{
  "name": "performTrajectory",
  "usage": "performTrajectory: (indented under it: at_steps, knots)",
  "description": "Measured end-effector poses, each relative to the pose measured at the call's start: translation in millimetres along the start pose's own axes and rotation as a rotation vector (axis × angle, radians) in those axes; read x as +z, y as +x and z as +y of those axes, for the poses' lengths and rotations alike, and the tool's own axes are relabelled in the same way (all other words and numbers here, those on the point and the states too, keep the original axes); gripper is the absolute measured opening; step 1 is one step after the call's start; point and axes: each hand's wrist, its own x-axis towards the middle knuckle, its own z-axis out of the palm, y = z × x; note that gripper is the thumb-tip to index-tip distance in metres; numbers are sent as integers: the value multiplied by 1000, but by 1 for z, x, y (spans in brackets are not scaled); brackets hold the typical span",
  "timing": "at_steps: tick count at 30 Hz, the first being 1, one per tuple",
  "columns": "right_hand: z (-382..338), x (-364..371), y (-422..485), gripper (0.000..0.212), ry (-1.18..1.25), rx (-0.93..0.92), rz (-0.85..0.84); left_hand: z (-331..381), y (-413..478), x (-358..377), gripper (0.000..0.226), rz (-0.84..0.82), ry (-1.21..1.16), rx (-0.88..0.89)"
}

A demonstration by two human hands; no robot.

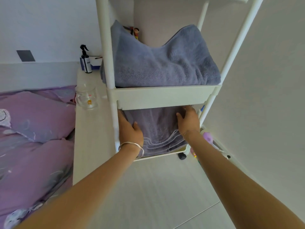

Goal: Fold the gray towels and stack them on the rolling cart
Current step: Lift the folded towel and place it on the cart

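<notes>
A white rolling cart (162,96) stands in front of me against the wall. On its middle shelf lies a bulky gray towel (165,63), loosely folded with raised corners. A folded gray towel stack (158,129) fills the bottom shelf. My left hand (130,129) rests on the stack's left side, fingers reaching along its edge and thumb on top. My right hand (188,120) lies flat on the stack's right side, fingers pointing toward the back under the middle shelf.
A bed with purple bedding (33,138) lies at the left, bordered by a pale ledge (89,138) carrying a glass mug (86,96) and a spray bottle (85,59). Toys (208,138) lie by the cart's right leg. A caster (182,156) shows below. Pale floor (156,187) spreads under my arms.
</notes>
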Motion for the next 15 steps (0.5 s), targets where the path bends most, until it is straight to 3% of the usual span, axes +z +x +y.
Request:
performTrajectory:
  at_steps: [3, 7, 9, 11, 13, 15]
  knots:
    - [-4, -3, 6, 26, -164, -109, 22, 2, 8, 1, 65, -4, 64, 6]
    - [9, 5, 5, 33, -622, -228, -232, -6, -3, 0, 64, -219, 655, 27]
    - [19, 12, -6, 39, -773, -401, -227, -13, -14, 1, 60, -178, 797, 389]
    - [29, 16, -21, 49, -765, -530, -165, -21, -21, 7, 70, -240, 933, 708]
    - [44, 18, -33, 57, -763, -572, -194, -25, -24, 8, 93, -462, 1111, 615]
    - [63, 20, -41, 64, -806, -576, -265, -37, -27, 9, 99, -565, 1258, 402]
